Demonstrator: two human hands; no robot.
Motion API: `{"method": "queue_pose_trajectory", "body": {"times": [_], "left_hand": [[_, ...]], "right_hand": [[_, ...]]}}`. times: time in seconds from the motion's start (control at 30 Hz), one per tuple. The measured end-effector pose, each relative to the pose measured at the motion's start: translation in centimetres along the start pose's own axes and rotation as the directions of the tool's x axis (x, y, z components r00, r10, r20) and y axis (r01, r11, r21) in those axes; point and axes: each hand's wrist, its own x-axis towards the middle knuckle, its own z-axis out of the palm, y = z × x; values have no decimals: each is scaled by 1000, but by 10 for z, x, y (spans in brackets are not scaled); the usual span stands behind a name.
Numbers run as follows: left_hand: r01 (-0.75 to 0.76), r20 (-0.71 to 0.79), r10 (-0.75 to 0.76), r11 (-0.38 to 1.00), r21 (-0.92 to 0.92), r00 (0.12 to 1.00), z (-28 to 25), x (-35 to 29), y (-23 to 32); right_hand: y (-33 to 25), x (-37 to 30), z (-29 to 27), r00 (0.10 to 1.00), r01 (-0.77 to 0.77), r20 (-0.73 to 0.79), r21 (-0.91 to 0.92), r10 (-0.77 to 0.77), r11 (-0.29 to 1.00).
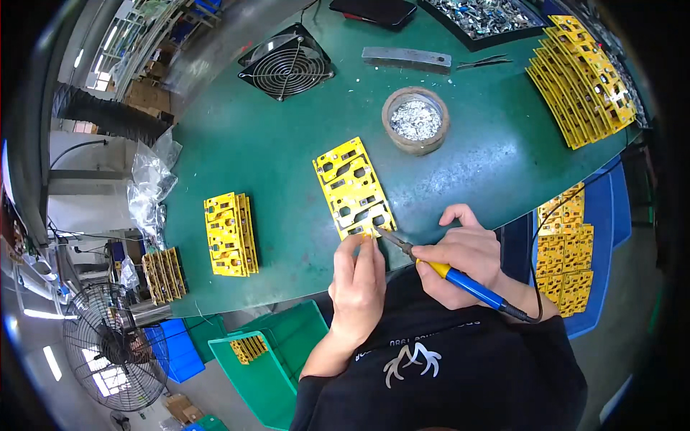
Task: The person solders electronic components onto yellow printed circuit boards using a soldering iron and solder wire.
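A yellow circuit board panel (352, 187) lies flat on the green table (273, 151). My right hand (463, 262) grips a soldering iron (460, 280) with a blue and yellow handle; its tip touches the near edge of the panel. My left hand (359, 284) has its fingers pinched together at that same near edge, right beside the iron tip. Whether it holds a thin solder wire I cannot tell.
A round pot of silvery solder scraps (415, 120) stands behind the panel. A stack of yellow panels (230, 234) lies at left, a fanned row of panels (582, 79) at far right. A small black fan (287, 63), tweezers (483, 63) and a metal bar (407, 57) lie at the back. Blue bin with panels (568, 258) at right.
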Motion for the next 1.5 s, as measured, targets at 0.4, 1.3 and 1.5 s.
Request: {"method": "queue_pose_trajectory", "body": {"times": [0.4,1.3,1.5], "left_hand": [[-10,13,10,1000,1,1000,-1,2,1],[-67,351,54,997,27,935,-28,10,-17],[-81,337,71,997,14,939,-27,10,-18]], "right_hand": [[2,0,3,1000,7,11,9,-7,1000],[1,0,-4,999,15,-30,-16,-15,1000],[3,-1,2,1000,3,-23,5,-3,1000]]}}
